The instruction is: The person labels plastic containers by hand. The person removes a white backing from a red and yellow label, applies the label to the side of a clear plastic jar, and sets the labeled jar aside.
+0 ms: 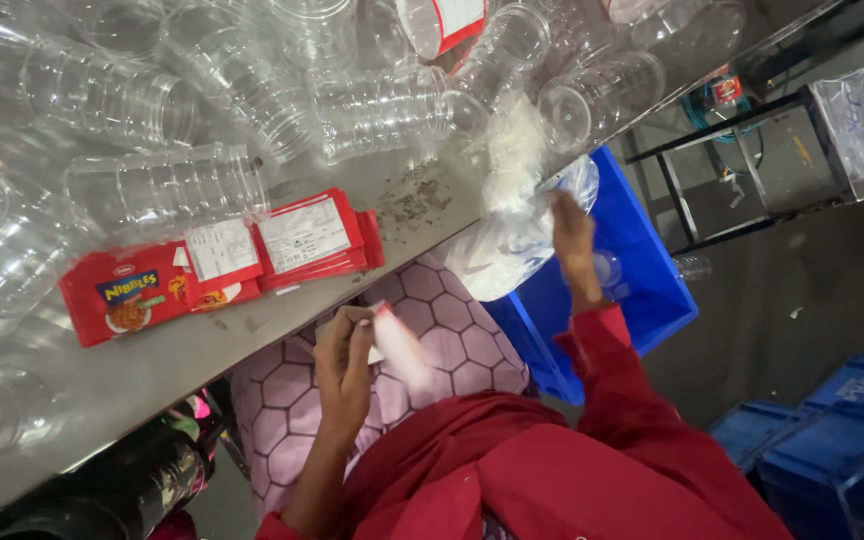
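The view looks down on a seated person in a red garment, at the bottom centre of the frame. The left hand, low centre, is closed around a small pale item with a red tip, probably a label; motion blur prevents a firm identification. The right hand, right of centre, is raised and grips a clear plastic bag that hangs over the counter edge above a blue crate; a clear round item shows just below that hand, but what it is cannot be told. The hands are well apart. On the grey counter, left of centre, lies a loose stack of red-and-white labels, fanned out flat and not yet used. Beyond them, across the upper half of the frame, many clear plastic jars lie on their sides without lids or labels. One jar with a red-and-white label sits at the top centre. Judged from this, the work appears to be at an early stage: most jars remain bare. Crumbs and debris mark the counter near its edge. At the right, a dark floor carries a black metal stand and further blue crates at lower right.
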